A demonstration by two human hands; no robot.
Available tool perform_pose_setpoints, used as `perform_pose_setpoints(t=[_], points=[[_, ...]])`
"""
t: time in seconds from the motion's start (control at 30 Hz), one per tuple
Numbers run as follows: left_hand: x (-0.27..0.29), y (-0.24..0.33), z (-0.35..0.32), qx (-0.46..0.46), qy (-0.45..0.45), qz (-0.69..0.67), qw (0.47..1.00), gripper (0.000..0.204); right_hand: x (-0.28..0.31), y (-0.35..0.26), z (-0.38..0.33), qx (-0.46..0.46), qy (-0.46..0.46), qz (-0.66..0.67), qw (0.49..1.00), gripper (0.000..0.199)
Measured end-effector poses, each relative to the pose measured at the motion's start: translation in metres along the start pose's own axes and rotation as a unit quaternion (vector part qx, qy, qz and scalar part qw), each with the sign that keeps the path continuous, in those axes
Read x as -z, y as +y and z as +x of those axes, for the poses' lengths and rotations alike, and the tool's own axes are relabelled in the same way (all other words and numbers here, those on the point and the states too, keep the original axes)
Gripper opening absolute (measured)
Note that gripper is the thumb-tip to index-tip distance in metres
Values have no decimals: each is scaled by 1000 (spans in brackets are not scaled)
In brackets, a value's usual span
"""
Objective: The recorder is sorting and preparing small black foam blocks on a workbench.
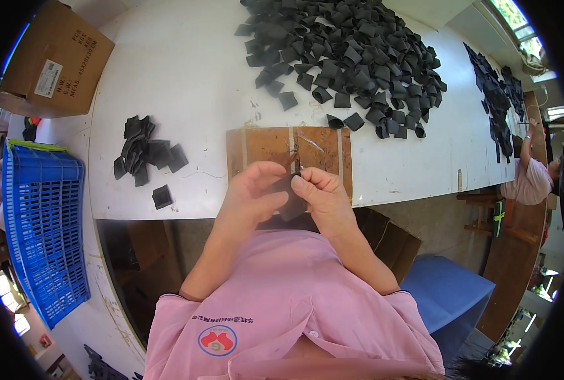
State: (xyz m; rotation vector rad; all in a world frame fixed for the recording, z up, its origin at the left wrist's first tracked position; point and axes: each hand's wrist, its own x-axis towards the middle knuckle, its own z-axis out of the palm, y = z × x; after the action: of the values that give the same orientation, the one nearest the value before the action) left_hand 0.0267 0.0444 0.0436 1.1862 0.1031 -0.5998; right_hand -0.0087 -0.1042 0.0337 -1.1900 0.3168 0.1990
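My right hand [325,197] pinches the upper end of a small dark fabric piece [293,208] between thumb and fingers. Beside it, my left hand [251,193] curves with thumb and fingers apart, its thumb tip close to the piece; whether it touches cannot be made out. Both hands are over the near edge of a brown wooden board [263,147] with pale strips across it. A small upright fitting [295,159] stands on the board just beyond my fingertips, partly hidden by them.
A large heap of black fabric pieces [351,57] covers the table's far side. A smaller pile [144,149] lies left, with a single piece [162,197] nearer. A cardboard box [60,60] and blue basket [44,221] stand far left. Another person [530,171] sits at right.
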Motion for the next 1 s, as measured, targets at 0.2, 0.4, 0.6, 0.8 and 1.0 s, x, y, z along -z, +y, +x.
perform_pose_setpoints(t=[0.2,0.4,0.6,0.8,1.0], points=[[5,-4,-2,66,-63,-120,989,16,10,-12,-1,-98,-28,194,976,10],[-1,-9,3,40,-25,-50,998,7,19,-1,1,-98,-22,86,991,16],[-23,-11,-4,-124,70,108,984,6,-3,-8,-13,299,84,-326,893,19],[-28,-32,1,-390,195,429,791,3,-7,3,1,420,120,-433,788,12],[-24,-5,1,-32,45,-212,976,12,-2,6,12,448,159,-471,743,7]])
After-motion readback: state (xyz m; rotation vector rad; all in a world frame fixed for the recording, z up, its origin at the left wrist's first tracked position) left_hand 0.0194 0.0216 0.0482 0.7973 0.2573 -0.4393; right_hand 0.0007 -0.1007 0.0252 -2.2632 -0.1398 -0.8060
